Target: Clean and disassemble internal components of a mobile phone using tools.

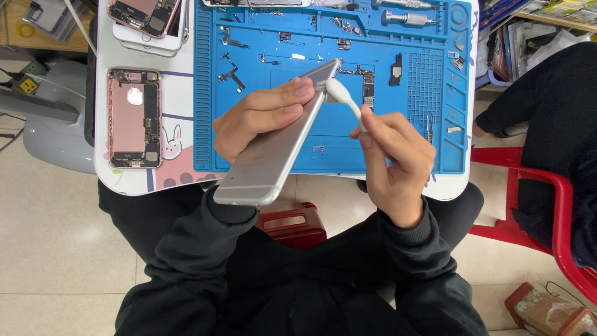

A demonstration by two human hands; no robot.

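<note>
A blue rubbery work mat [261, 155], ribbed along its edges and moulded into shallow trays, lies beyond and beneath both sets of fingers on a small white table [177, 134]. Far to the left of the fingers rests an opened pink phone shell [134, 118], its flat rectangular body showing dark inner parts. The left hand [261, 121] wraps its fingers around a smooth silver phone [273, 146] with rounded corners, tilted on edge above the mat. The right hand [395, 162] pinches a slim white plastic tool [342, 96] between thumb and fingertips; its broad rounded end touches the phone's upper edge, just beside the left fingertips.
</note>
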